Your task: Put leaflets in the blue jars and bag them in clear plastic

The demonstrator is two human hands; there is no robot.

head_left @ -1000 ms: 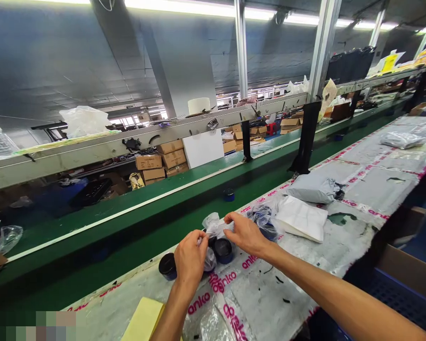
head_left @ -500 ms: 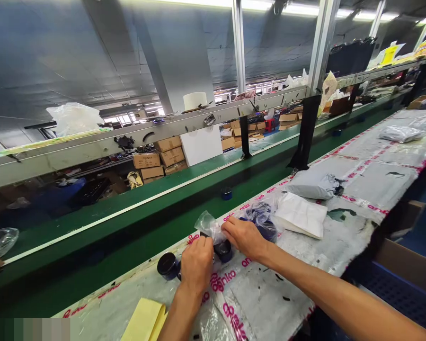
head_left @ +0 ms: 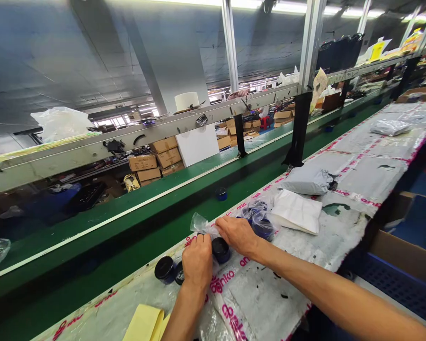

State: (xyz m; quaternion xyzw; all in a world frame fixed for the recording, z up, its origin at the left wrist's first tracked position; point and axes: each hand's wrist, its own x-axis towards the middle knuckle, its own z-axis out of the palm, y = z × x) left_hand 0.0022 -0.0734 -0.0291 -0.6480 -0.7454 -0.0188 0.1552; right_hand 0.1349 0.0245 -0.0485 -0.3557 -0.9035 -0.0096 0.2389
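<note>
A small clear plastic bag (head_left: 200, 223) is held between my hands over the near edge of the bench. My right hand (head_left: 237, 234) pinches its right side. My left hand (head_left: 198, 259), fingers curled, is at the bag's lower left; its fingertips are partly hidden. Just below my right fingers sits a round dark blue piece with a black top (head_left: 220, 250). To the left of my left hand stands a similar round piece (head_left: 165, 269), and another (head_left: 179, 273) is half covered by that hand. Right of my right hand, several blue pieces (head_left: 261, 226) lie under clear plastic.
A green conveyor belt (head_left: 128, 246) runs beyond the bench, carrying a blue round piece (head_left: 221, 193). White folded sheets (head_left: 297, 211) and a grey plastic packet (head_left: 307, 180) lie to the right. Yellow paper (head_left: 144, 323) is at the front. A metal rail (head_left: 170, 128) crosses above the belt.
The view has shifted slightly. The round piece below my right fingers shows more of its black top. Both hands stay at the bag, which sits slightly lower between them.
</note>
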